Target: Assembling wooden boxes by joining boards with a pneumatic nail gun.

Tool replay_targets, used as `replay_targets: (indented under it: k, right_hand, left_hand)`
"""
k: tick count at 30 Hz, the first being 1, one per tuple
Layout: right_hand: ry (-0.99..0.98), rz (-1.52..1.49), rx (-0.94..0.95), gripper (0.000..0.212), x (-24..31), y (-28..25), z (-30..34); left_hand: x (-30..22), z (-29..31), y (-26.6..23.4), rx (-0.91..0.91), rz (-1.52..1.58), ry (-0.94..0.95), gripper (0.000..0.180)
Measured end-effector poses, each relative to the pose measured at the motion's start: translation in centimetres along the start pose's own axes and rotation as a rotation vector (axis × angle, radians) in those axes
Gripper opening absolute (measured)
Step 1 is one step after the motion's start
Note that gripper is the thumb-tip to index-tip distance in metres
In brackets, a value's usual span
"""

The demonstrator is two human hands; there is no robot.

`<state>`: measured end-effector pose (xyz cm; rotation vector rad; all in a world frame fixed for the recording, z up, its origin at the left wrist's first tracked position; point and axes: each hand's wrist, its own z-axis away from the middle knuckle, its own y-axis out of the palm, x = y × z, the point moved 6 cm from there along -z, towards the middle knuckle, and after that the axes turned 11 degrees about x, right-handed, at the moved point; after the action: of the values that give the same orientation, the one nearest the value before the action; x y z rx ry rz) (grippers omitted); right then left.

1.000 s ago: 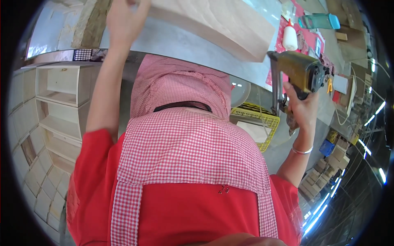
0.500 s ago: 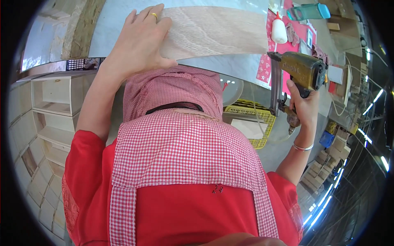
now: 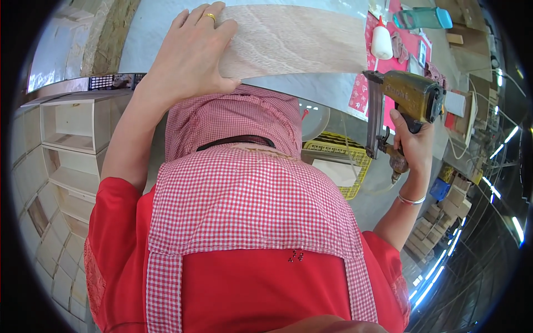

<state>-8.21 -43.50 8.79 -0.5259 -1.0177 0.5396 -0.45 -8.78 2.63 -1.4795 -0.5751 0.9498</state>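
Note:
A pale wood-grained board (image 3: 300, 41) lies across the table in front of me. My left hand (image 3: 191, 58) spans its left end, the thumb at the near edge and the fingers toward the far side, holding it. In my right hand (image 3: 415, 145) is a yellow-brown pneumatic nail gun (image 3: 408, 93), fingers wrapped round its grip. The gun's nose points at the board's near right corner, touching or very close; I cannot tell which. What lies under the board is hidden.
On the pink cloth (image 3: 360, 94) at the table's right stand a white glue bottle (image 3: 381, 43) and a teal water bottle (image 3: 422, 18). A yellow crate (image 3: 355, 186) is below the table edge. Open wooden boxes (image 3: 68, 127) are stacked at left; a rough particle-board block (image 3: 108, 41) stands far left.
The view has shifted slightly. Both hands, the board and the nail gun keep nearly the same places relative to each other.

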Motion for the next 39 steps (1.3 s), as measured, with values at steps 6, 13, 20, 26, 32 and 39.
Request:
replay_targets:
  k: [6,13,20,26,32,39]
  right_hand:
    - [-0.006,-0.004,0.005,0.025,0.1,0.0,-0.1]
    - [0.014,0.143,-0.005,0.023,1.2,0.4,0.1]
    - [0.008,0.064,0.030,0.024,2.4,2.1,1.1]
    - [-0.051,0.041,0.022,0.023,3.7,4.3,1.3]
    - [-0.039,0.049,0.079,0.023,4.2,5.1,1.1]
    - [-0.040,-0.113,0.069,0.022,3.2,6.3,1.8]
  left_hand:
    - [0.1,0.1,0.1,0.001,0.007,0.003,0.054]
    - [1.3,0.0,0.8,-0.334,0.074,0.241,0.053]
    - [-0.9,-1.7,-0.4,-0.025,0.097,0.105,0.060]
    - [-1.7,-2.4,-1.2,0.028,0.123,0.059,0.062]
    - [-1.3,-2.0,-0.7,-0.087,0.186,0.102,0.062]
    - [-0.9,-1.0,1.3,-0.673,0.017,0.273,0.061]
